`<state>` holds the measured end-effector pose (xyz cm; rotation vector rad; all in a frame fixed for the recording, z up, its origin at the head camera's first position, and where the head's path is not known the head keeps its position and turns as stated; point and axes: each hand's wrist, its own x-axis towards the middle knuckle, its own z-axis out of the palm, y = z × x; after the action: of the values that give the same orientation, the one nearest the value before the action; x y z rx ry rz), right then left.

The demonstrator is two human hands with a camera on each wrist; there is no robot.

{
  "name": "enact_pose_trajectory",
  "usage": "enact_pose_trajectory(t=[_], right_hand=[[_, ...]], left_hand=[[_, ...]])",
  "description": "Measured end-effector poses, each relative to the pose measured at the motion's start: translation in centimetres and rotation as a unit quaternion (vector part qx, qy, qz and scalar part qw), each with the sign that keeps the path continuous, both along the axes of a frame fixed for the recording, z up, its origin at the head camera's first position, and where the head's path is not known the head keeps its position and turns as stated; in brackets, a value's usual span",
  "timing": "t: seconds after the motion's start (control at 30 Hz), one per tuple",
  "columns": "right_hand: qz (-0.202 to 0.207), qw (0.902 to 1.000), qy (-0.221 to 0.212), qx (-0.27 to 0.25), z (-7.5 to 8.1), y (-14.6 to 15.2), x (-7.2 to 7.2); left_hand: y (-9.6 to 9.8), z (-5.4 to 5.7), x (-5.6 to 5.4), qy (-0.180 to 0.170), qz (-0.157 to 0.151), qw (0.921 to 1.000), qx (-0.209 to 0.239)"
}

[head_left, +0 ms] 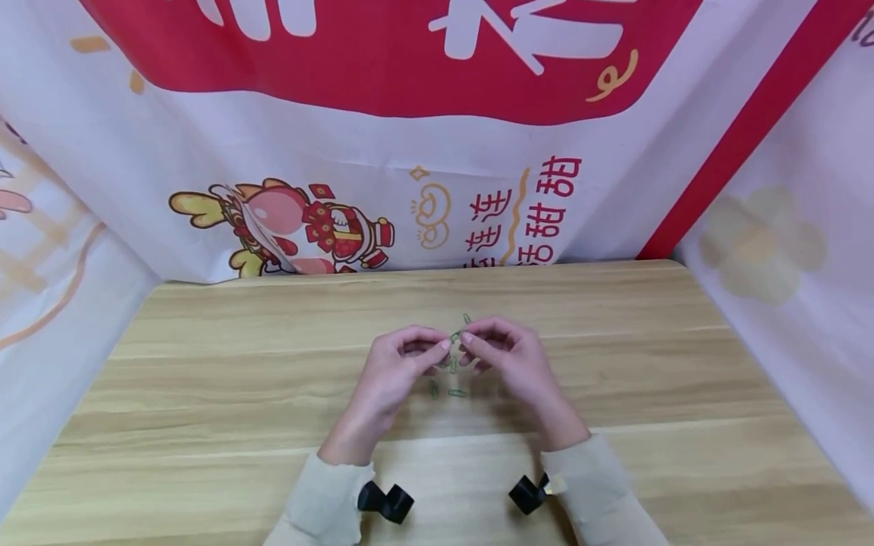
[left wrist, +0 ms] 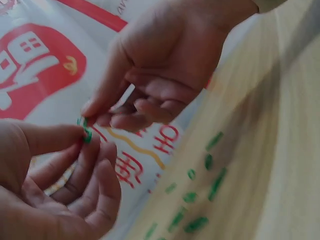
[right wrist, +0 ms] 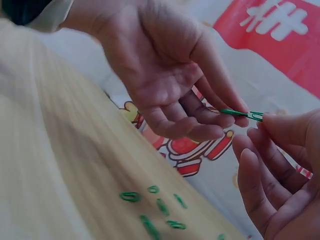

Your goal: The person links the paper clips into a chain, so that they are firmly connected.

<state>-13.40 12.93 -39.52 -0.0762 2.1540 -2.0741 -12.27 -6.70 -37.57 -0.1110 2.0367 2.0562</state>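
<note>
Head feed: I see a wood-grain table, a printed cloth hanging at 12 o'clock. Left hand and right hand pinch green paper clips between them, long axis roughly 9-to-3 in my right-wrist feed. Loose clips lie toward 7 o'clock there.

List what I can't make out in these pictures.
Held paper clips, right wrist view: ends hidden by the left hand and right hand.
Loose paper clips, left wrist view: blurred, lowest one cut off by the bottom edge.
White lettering, head view: cut off by the top edge.
</note>
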Motion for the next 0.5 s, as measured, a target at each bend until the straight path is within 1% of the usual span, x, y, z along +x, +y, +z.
enact_pose_trajectory(t=[0.1, 0.23, 0.3, 0.4, 0.5], right_hand=[[-0.016, 0.9988, -0.032, -0.032, -1.1, -0.5, 0.3], [-0.040, 0.9940, -0.064, -0.079, -2.5, -1.0, 0.4], [-0.047, 0.9921, -0.071, -0.093, -3.1, -1.1, 0.5], [-0.050, 0.9917, -0.072, -0.094, -3.8, -1.3, 0.6], [-0.049, 0.9926, -0.064, -0.090, -4.2, -1.5, 0.7]], left_hand=[[-0.4, -0.9, 0.2, 0.001, -0.009, 0.9999, -0.015], [-0.7, -2.3, 0.0, 0.000, -0.017, 0.9997, -0.020], [-0.8, -3.0, -0.1, -0.007, -0.017, 0.9997, -0.016], [-0.9, -4.0, -0.2, -0.017, -0.015, 0.9997, -0.004], [-1.0, -4.5, -0.3, -0.024, -0.012, 0.9995, 0.017]])
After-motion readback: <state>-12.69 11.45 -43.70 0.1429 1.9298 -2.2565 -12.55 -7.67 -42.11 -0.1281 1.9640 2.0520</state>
